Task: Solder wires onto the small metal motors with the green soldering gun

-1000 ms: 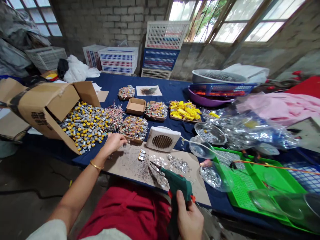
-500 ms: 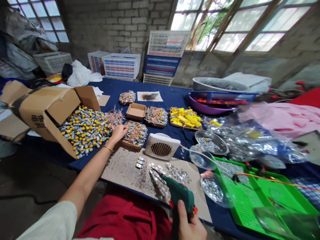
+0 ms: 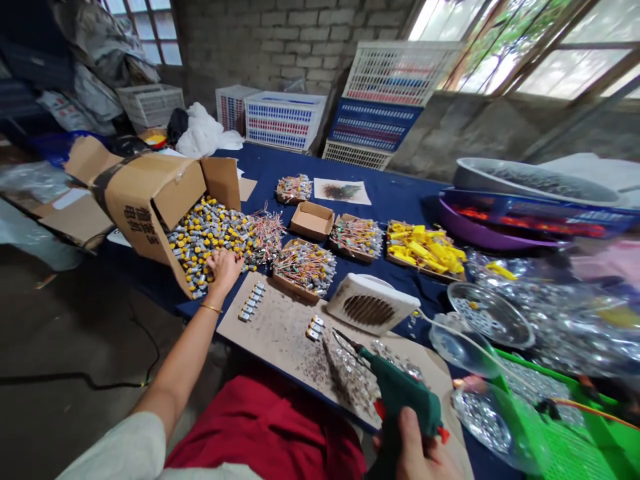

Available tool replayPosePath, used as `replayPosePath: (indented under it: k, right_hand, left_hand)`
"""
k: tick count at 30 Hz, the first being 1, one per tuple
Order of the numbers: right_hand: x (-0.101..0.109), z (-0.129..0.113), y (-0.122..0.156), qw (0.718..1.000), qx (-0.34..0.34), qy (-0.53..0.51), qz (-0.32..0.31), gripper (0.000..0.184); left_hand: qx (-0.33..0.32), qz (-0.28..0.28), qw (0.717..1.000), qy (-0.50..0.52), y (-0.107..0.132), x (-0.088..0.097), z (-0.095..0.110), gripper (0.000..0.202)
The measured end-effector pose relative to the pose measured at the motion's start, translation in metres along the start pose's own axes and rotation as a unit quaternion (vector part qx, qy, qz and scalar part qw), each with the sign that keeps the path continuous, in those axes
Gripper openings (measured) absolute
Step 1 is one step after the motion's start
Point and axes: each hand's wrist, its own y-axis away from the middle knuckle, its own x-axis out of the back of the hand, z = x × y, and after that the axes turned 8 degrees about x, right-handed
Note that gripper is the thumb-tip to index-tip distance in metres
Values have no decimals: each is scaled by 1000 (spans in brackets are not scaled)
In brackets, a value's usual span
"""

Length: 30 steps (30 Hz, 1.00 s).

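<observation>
A navy-clothed table [image 3: 400, 197] is bearing a long cardboard sheet [image 3: 275, 333] along its near edge. Beyond the sheet's left end, a cardboard box [image 3: 145, 193] is lying on its side, and a heap of small grey-and-yellow motors [image 3: 215, 230] is spreading from its mouth. At the sheet's far edge, a white vented unit [image 3: 370, 303] is standing. Above the sheet's right half, a green gun-shaped tool [image 3: 405, 393] is pointing its thin tip leftward; the right hand [image 3: 425, 453], nearer than the sheet, is grasping its handle. The left hand [image 3: 225, 270], just past the sheet's far left corner, is resting on the heap; I cannot tell whether its fingers are closing on a motor. On the sheet, one row of motors [image 3: 251, 301] is lying at the left, and a shorter row [image 3: 315, 328] near the middle.
</observation>
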Motion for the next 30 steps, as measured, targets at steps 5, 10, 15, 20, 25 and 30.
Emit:
replayPosePath:
  k: [5, 10, 15, 20, 25, 30]
  right_hand:
    - [0, -11, 16, 999, -1, -53, -2, 56]
    - [7, -3, 28, 991, -41, -128, 7, 59]
    - [6, -1, 41, 971, -56, -231, 16, 61]
    - [2, 12, 55, 954, -50, -296, 24, 59]
    - [-4, 22, 53, 901, -89, -423, 16, 59]
    - [-27, 7, 36, 832, -62, -551, -17, 57]
  left_hand:
    - [19, 26, 997, 66, 2, 5, 10, 21]
    - [-7, -5, 945, 328, 28, 26, 1, 23]
    - [38, -293, 805, 514, 101, 14, 30, 29]
    - [153, -497, 661, 541, 166, 6, 42, 44]
    - [136, -593, 619, 497, 203, 8, 40, 49]
    - [84, -631, 614, 468, 230, 2, 48, 52]
